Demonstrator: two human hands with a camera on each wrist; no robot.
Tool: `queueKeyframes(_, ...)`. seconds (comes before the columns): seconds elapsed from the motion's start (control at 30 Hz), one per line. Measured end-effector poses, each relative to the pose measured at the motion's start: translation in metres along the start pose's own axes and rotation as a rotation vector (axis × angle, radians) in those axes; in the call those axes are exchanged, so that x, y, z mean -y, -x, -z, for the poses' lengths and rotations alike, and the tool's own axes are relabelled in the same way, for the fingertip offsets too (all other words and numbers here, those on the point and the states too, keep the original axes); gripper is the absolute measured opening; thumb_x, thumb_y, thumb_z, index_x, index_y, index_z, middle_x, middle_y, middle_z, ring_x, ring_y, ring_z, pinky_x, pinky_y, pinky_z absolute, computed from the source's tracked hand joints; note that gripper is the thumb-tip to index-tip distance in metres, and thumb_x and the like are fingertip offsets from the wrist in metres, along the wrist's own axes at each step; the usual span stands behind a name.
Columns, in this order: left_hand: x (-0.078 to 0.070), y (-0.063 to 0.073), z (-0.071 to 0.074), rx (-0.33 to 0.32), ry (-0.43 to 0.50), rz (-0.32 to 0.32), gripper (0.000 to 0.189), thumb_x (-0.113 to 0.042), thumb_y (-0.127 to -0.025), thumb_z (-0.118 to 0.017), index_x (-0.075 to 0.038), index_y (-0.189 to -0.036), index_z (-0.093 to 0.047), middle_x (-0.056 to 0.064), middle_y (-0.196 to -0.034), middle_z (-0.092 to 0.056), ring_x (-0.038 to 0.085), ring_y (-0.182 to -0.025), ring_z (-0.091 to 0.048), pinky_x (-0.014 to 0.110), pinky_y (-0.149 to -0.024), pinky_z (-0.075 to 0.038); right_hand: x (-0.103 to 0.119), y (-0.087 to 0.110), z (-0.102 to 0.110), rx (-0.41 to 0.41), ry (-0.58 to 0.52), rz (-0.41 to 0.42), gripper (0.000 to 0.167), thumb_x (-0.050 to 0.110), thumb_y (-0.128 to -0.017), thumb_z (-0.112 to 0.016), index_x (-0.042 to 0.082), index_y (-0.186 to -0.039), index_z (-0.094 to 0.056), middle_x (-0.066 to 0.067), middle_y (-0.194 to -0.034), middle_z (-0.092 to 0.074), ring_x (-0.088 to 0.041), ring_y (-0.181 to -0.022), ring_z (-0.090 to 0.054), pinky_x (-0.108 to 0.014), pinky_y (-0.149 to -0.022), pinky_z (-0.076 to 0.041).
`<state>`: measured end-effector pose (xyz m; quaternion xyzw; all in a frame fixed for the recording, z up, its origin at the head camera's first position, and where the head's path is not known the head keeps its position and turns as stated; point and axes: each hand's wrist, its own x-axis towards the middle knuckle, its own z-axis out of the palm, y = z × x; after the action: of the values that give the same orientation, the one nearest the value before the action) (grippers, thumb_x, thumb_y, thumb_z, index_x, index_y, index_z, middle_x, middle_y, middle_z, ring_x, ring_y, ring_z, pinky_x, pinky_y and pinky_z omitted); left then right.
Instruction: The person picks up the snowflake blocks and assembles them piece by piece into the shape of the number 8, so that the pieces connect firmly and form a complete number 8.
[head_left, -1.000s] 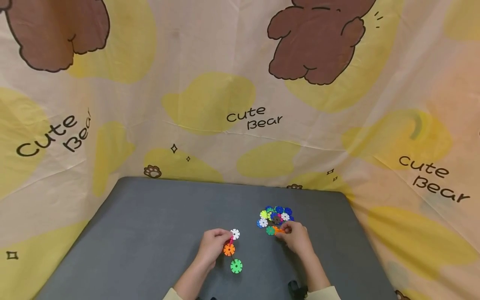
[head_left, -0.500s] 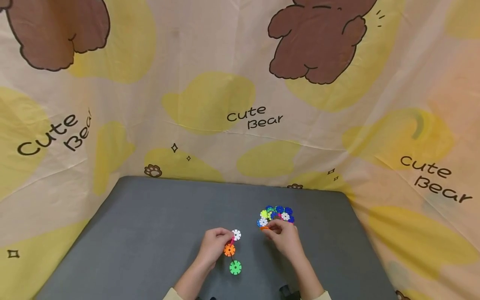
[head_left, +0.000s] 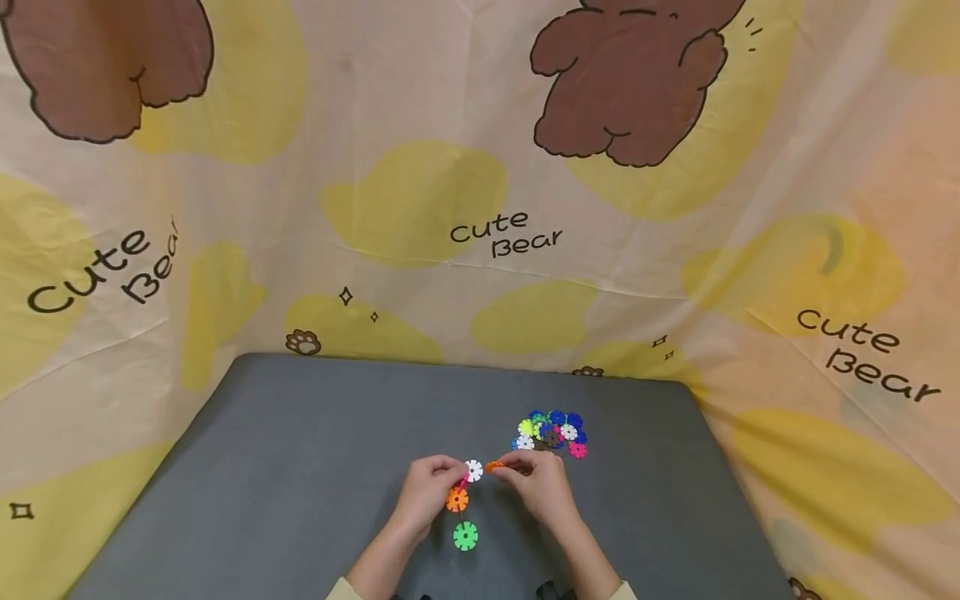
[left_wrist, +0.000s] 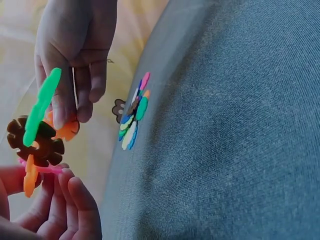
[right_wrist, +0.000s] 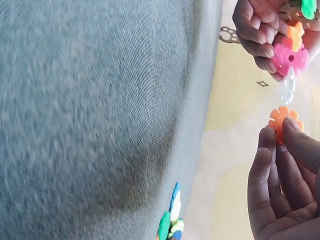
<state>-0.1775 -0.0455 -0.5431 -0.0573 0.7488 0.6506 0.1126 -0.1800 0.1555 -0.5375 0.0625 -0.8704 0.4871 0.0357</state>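
In the head view my left hand (head_left: 426, 498) pinches a chain of interlocking snowflake discs by its pink disc (right_wrist: 291, 60). A white disc (head_left: 473, 471) sits at the far end. Below the pink one come an orange disc (head_left: 457, 500), a brown disc (left_wrist: 20, 134) and a bright green disc (head_left: 466, 536). My right hand (head_left: 546, 490) holds a loose orange disc (right_wrist: 283, 120) between thumb and fingers. In the right wrist view that disc is close to the white one, edge toward edge, with a small gap between them.
Beyond my right hand, a pile of loose snowflake discs (head_left: 552, 437) in several colours lies on the grey table (head_left: 337, 433). A pink disc (head_left: 577, 450) lies at its right edge. A bear-print cloth (head_left: 420, 317) hangs around the table's back and sides.
My right hand has lifted the orange disc from beside the pile and carried it left, close to the white disc. My left hand stays nearly in place with the chain.
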Motion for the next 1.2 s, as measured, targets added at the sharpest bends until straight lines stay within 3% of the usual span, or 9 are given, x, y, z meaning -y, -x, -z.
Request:
queueKeyframes(0.17, 0.000, 0.000, 0.002, 0.018, 0.007, 0.001, 0.027, -0.026, -0.094, -0.072, -0.001, -0.100, -0.075, 0.006, -0.088, -0.071, 0.015, -0.073, -0.060, 0.027, -0.067, -0.054, -0.001, 0.000, -0.005, 0.020, 0.000, 0.043, 0.010, 0.022, -0.084, -0.082, 0.013, -0.087, -0.079, 0.001, -0.081, -0.077, -0.003, -0.071, -0.069, -0.021, -0.065, -0.056)
queueKeyframes(0.4, 0.001, -0.002, -0.001, 0.033, 0.016, -0.048, 0.022, -0.020, -0.093, -0.073, 0.002, -0.094, -0.074, 0.004, -0.079, -0.070, 0.014, -0.068, -0.059, 0.027, -0.063, -0.052, 0.000, 0.001, -0.004, 0.011, 0.058, 0.076, 0.009, 0.025, -0.084, -0.082, 0.016, -0.083, -0.080, 0.005, -0.077, -0.076, 0.000, -0.065, -0.063, -0.021, -0.059, -0.053)
queueKeyframes(0.73, -0.001, 0.002, -0.003, 0.003, 0.044, -0.072, 0.017, -0.012, -0.091, -0.073, 0.005, -0.089, -0.074, 0.005, -0.072, -0.067, 0.013, -0.062, -0.056, 0.026, -0.056, -0.049, 0.013, 0.008, -0.009, -0.076, 0.336, 0.265, 0.006, 0.024, -0.080, -0.086, 0.020, -0.081, -0.082, 0.009, -0.077, -0.076, 0.002, -0.066, -0.064, -0.021, -0.056, -0.049)
queueKeyframes(0.87, 0.001, 0.001, -0.003, -0.016, 0.036, -0.065, 0.018, -0.013, -0.092, -0.071, 0.004, -0.090, -0.074, 0.006, -0.078, -0.068, 0.013, -0.065, -0.056, 0.026, -0.059, -0.050, 0.012, 0.006, -0.007, -0.022, 0.293, 0.241, 0.007, 0.021, -0.083, -0.084, 0.018, -0.089, -0.081, 0.007, -0.082, -0.077, 0.002, -0.068, -0.063, -0.022, -0.060, -0.051)
queueKeyframes(1.0, 0.005, -0.002, -0.004, -0.038, 0.021, -0.041, 0.018, -0.015, -0.094, -0.069, 0.003, -0.092, -0.074, 0.007, -0.084, -0.068, 0.015, -0.069, -0.058, 0.028, -0.062, -0.051, 0.006, 0.003, -0.001, 0.067, 0.208, 0.212, 0.020, 0.011, -0.087, -0.079, 0.015, -0.107, -0.079, 0.002, -0.098, -0.077, -0.002, -0.076, -0.064, -0.023, -0.066, -0.055)
queueKeyframes(1.1, 0.007, -0.003, -0.004, -0.042, 0.023, -0.014, 0.018, -0.015, -0.094, -0.067, 0.002, -0.093, -0.074, 0.008, -0.087, -0.067, 0.016, -0.071, -0.058, 0.029, -0.064, -0.051, 0.000, 0.001, 0.006, 0.053, 0.178, 0.207, 0.026, 0.005, -0.087, -0.078, 0.015, -0.111, -0.077, -0.001, -0.104, -0.077, -0.007, -0.081, -0.068, -0.025, -0.068, -0.057)
queueKeyframes(1.2, 0.007, -0.003, -0.003, -0.026, 0.045, 0.013, 0.019, -0.016, -0.095, -0.066, 0.002, -0.095, -0.073, 0.008, -0.088, -0.067, 0.017, -0.073, -0.058, 0.030, -0.065, -0.051, -0.009, -0.002, 0.014, -0.017, 0.166, 0.147, 0.023, 0.007, -0.087, -0.078, 0.016, -0.109, -0.078, -0.001, -0.102, -0.077, -0.012, -0.083, -0.070, -0.024, -0.068, -0.057)
